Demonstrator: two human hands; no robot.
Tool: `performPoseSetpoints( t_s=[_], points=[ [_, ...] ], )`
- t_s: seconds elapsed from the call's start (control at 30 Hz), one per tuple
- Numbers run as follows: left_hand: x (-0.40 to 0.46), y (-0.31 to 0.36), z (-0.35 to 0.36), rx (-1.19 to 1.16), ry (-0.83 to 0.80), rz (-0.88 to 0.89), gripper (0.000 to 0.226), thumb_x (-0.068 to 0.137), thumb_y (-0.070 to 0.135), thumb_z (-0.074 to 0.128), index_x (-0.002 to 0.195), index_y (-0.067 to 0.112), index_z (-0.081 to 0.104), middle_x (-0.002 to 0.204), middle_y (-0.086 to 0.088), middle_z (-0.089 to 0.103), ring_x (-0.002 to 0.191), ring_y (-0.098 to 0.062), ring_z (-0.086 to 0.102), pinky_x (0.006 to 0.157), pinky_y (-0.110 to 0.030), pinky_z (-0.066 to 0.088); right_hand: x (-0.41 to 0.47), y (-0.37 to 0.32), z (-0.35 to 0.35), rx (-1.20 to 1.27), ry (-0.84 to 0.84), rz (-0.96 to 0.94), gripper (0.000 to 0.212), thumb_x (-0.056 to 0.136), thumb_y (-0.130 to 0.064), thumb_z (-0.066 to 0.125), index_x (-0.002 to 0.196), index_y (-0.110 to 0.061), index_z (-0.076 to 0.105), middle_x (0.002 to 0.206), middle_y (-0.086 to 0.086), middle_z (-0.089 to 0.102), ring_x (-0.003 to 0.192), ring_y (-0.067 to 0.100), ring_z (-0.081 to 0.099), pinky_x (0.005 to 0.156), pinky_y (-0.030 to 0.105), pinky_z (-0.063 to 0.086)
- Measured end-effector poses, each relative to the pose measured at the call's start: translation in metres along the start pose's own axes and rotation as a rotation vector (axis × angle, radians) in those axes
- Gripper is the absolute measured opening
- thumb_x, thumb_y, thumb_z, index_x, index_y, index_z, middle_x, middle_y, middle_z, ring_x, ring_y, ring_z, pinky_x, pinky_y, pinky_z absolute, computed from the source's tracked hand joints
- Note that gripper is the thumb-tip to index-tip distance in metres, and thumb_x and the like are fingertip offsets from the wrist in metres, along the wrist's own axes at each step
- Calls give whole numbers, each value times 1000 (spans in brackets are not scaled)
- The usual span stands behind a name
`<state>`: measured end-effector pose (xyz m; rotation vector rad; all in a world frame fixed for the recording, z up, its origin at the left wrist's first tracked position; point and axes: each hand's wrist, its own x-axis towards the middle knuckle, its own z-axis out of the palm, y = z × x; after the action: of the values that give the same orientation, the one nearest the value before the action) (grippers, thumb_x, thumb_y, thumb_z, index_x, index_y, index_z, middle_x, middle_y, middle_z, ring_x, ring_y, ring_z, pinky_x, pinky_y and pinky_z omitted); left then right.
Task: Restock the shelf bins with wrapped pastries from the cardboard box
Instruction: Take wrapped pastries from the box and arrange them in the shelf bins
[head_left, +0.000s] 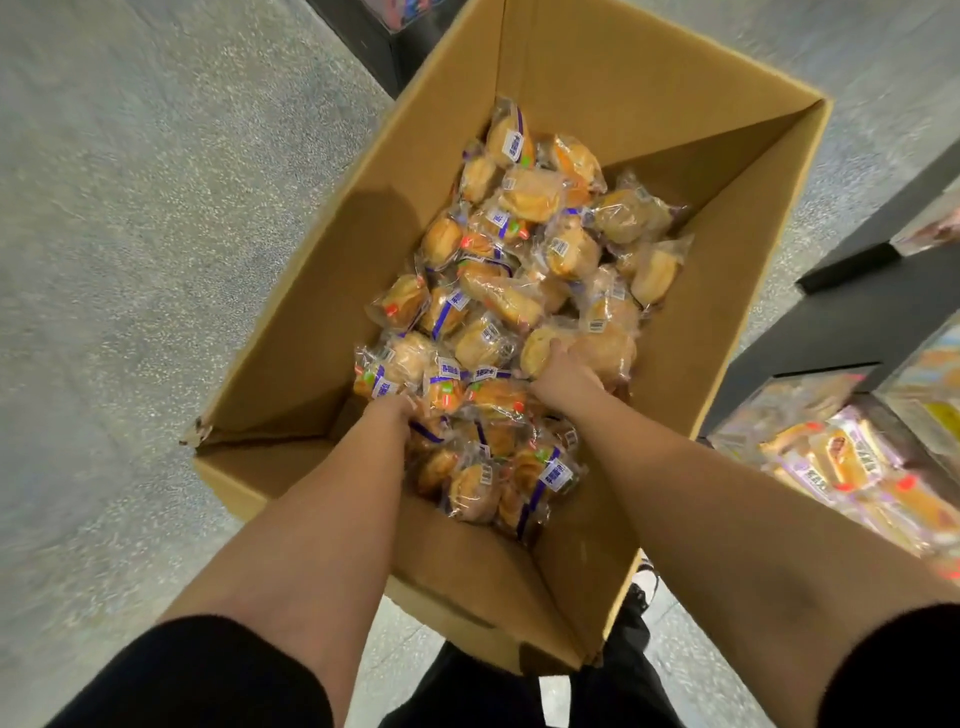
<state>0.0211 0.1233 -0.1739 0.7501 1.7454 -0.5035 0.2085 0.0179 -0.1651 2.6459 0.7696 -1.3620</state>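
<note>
An open cardboard box (597, 78) stands on the floor below me, holding several wrapped pastries (524, 249) in clear packets with purple stripes. Both my arms reach down into it. My left hand (397, 408) is pushed into the pile at the near left, its fingers buried among the packets. My right hand (558, 371) grips a round pastry packet (540, 345) near the middle of the pile. The fingertips of both hands are hidden by wrappers.
Dark shelf units stand to the right, with clear shelf bins (857, 462) holding wrapped pastries at the lower right. Another dark shelf base (374, 36) is at the top. Grey speckled floor (130, 234) spreads left of the box.
</note>
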Motion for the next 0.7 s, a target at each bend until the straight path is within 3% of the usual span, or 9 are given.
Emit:
performPoseSetpoints(
  t_s=[0.07,0.2,0.3,0.4,0.47,0.53,0.63,0.7],
  points=[
    [-4,-2,2,-83,-59,-53,17,94,2,59,110,-3,57,101,-17,60,116,-30,55,105,-44,44,1,-3,11,93,8,34,90,93,-23,65,159,-20,3,163,10,5,136,41,37,102,48,47],
    [1,-1,7,-280,6,-115,30,98,11,54,126,-2,57,124,-16,58,122,-31,54,106,-42,44,13,-5,20,224,16,106,106,89,-28,71,158,-26,-9,166,2,-13,148,36,16,114,52,34],
    [-3,2,8,-335,-4,-106,24,101,12,52,123,4,58,103,-11,57,120,-30,53,104,-43,38,16,-12,21,325,32,144,110,88,-40,73,158,-25,-11,166,1,-13,151,34,8,114,52,29],
    [5,-1,8,-397,-34,-106,27,95,14,61,122,8,61,96,-13,59,108,-31,57,92,-49,42,21,-12,19,302,92,185,100,93,-32,68,159,-25,-7,166,1,-8,147,34,19,111,48,35],
    [11,-2,7,-451,-46,-123,19,92,15,66,110,9,64,104,-12,64,110,-31,60,89,-47,48,25,-12,20,273,138,154,84,97,-17,58,159,-21,2,166,6,4,143,34,27,111,46,35],
    [9,-4,8,-450,-41,-111,8,92,13,66,95,6,64,96,-12,66,103,-30,64,93,-46,50,20,-17,11,333,140,136,68,96,-12,55,155,-16,22,160,12,24,143,38,28,116,49,26],
    [2,-4,10,-436,-76,-63,15,97,10,58,83,5,60,80,-10,60,72,-25,59,77,-41,51,7,-18,-4,-202,-25,74,49,94,-6,60,141,-13,50,151,9,43,145,44,25,120,59,13],
    [-1,-6,9,-415,-76,-48,22,99,9,53,79,6,58,77,-9,57,65,-22,54,71,-39,51,5,-14,-12,-100,-1,42,42,96,3,53,137,-7,55,149,12,46,145,44,23,121,53,19]
  ],
)
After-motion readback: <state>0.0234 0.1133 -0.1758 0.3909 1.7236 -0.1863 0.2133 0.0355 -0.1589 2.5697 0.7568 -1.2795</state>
